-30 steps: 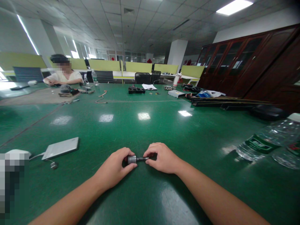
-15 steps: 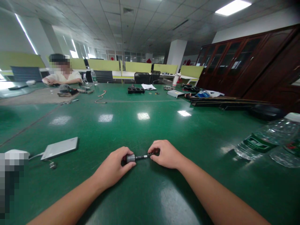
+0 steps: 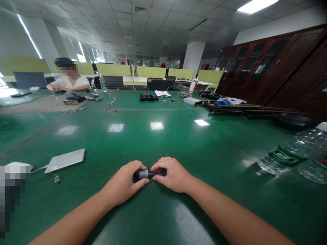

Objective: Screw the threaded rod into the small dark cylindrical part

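My left hand [image 3: 122, 180] is closed round a short grey metal cylinder [image 3: 143, 174], thumb and fingers on its sides, low over the green table. From the cylinder's right end a thin dark shaft runs towards my right hand [image 3: 172, 175]. A dark ribbed piece like a coil spring [image 3: 151, 174] sits on that shaft, close against the cylinder. The thumb and fingertips of my right hand pinch at this dark piece. My right fingers partly cover the shaft's far end.
On the green table [image 3: 158, 146] lie a silver flat box with a cable [image 3: 66, 160] at left and clear water bottles [image 3: 283, 156] at right. Black rails [image 3: 245, 111], a black tray [image 3: 149, 97] and papers [image 3: 162, 93] lie farther back. Another person [image 3: 67, 80] sits far left.
My right hand has moved left towards my left hand, and the dark coil-like piece has slid along the shaft up to the cylinder. My left hand has hardly moved.
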